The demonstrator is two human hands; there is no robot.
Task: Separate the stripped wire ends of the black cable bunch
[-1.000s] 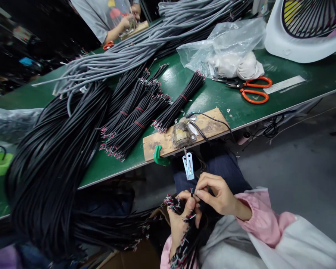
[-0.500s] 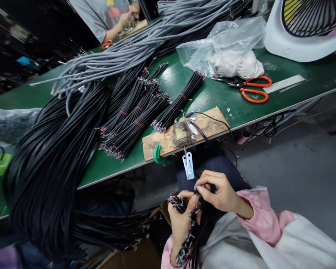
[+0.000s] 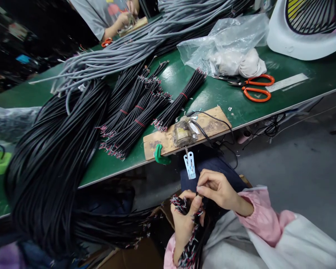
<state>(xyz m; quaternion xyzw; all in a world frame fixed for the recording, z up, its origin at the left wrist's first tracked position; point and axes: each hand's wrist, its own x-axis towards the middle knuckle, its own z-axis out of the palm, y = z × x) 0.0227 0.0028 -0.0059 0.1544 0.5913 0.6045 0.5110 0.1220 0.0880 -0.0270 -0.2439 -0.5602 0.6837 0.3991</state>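
Observation:
A bunch of black cables (image 3: 189, 250) with stripped red and white wire ends lies in and along my left hand (image 3: 186, 218), whose fingers are wrapped round it. Thumb and forefinger of my right hand (image 3: 218, 190) pinch the end of one black cable close to the left thumb; the fingertips hide most of that end. Just above my hands, a light blue clothes peg (image 3: 189, 165) hangs on the shaft of a small grimy motor (image 3: 183, 133). That motor sits on a wooden board (image 3: 154, 144) at the table's edge.
A green clamp (image 3: 160, 155) grips the board to the green table (image 3: 291, 95). Tied black cable bundles (image 3: 145, 112), long grey cables (image 3: 145, 45), orange-handled scissors (image 3: 257, 87), a plastic bag (image 3: 226, 35) and a white fan (image 3: 296, 45) are on it. Across the table, another person's hands (image 3: 123, 20) work.
My right fingertips have closed over the wire end that showed between them before. Both hands stay close together, and the whole view has shifted slightly.

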